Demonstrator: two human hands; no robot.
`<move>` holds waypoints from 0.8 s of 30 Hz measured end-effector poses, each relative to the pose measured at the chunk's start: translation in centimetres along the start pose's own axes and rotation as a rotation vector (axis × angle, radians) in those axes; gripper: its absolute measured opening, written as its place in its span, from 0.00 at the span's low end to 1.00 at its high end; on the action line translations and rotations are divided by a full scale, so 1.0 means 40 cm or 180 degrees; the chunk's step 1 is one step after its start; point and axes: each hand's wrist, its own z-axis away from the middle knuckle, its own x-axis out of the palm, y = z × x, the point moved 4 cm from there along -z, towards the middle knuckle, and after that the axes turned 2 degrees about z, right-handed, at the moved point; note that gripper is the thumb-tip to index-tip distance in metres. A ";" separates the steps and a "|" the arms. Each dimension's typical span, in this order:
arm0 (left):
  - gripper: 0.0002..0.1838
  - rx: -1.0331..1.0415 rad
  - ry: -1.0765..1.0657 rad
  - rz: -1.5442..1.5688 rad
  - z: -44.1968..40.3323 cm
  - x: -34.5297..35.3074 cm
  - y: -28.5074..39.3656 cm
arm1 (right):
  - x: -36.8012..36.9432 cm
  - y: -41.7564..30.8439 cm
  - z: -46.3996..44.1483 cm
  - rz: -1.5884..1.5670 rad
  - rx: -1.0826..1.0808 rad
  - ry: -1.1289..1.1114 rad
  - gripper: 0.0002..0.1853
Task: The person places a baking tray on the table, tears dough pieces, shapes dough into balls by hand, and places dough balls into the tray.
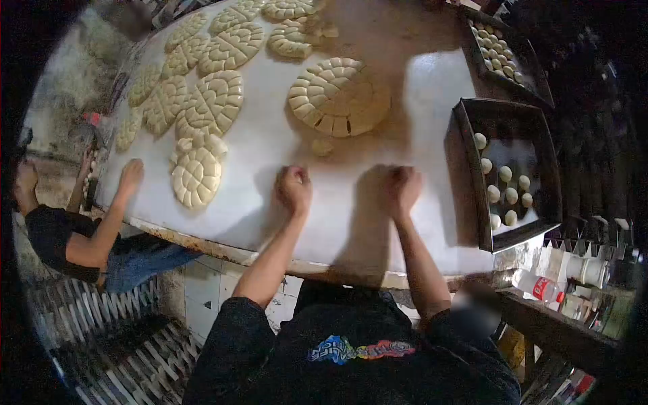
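While both hands sit over the near half of the tabletop (439, 223), neither one is on the big scored round of dough (339, 98)! Look at the left hand (294, 190): fingers curled in, a loose fist, near the middle of the front edge's span. Over to its right, the right hand (404, 187) is folded up too, knuckles forward; with the shadow and blur, I can't tell whether either fist has anything tucked inside. Now the key line: that round lies straight ahead, towards the far edge, ahead of the gap between the fists and a touch nearer the left. It's close to circular, so hardly a long axis to speak of. Just off its near rim sits a small dough lump (322, 146), beyond the left hand and slightly right of it, so the left is the closer of the two. Out along the right edge, a dark tray (550, 169) carries pale balls (505, 174); by the left edge, patterned dough pieces (209, 104) crowd together, a co-worker's hand (131, 174) beside them.
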 end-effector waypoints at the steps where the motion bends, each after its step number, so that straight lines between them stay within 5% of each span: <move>1: 0.05 0.0301 -0.0219 -0.0093 0.036 0.001 0.012 | 0.023 -0.022 0.045 0.0049 -0.0138 0.0090 0.05; 4: 0.05 0.1425 -0.1112 -0.0347 0.122 -0.115 0.027 | 0.003 -0.036 0.194 0.0386 -0.0715 0.0061 0.07; 7: 0.05 0.1668 -0.1065 -0.0357 0.065 -0.213 -0.098 | -0.116 0.044 0.261 0.0382 -0.0757 -0.0162 0.06; 12: 0.05 0.0658 -0.0143 -0.0664 -0.235 -0.070 -0.132 | -0.105 0.043 -0.009 0.0757 0.0071 0.0606 0.10; 14: 0.06 0.0115 -0.0757 0.0199 -0.212 0.015 -0.097 | -0.039 -0.018 -0.044 0.0597 0.0512 0.0507 0.08; 16: 0.06 0.0193 -0.1060 0.0320 -0.145 0.047 -0.062 | -0.009 -0.115 -0.032 0.0551 0.0593 0.0253 0.07; 17: 0.05 0.0659 -0.0912 -0.0344 -0.101 0.038 -0.048 | -0.008 -0.142 0.005 0.0466 0.0520 0.0080 0.07; 19: 0.03 0.1465 -0.1025 0.0196 -0.028 -0.070 -0.030 | -0.019 -0.157 0.105 0.0407 -0.0245 0.0433 0.08; 21: 0.04 0.1426 -0.1321 0.0128 0.022 -0.156 -0.107 | -0.072 -0.148 0.196 0.0592 -0.0430 0.0319 0.09; 24: 0.08 0.1668 -0.0741 0.0207 -0.025 -0.217 -0.319 | -0.157 -0.065 0.244 0.0979 -0.0291 0.0331 0.10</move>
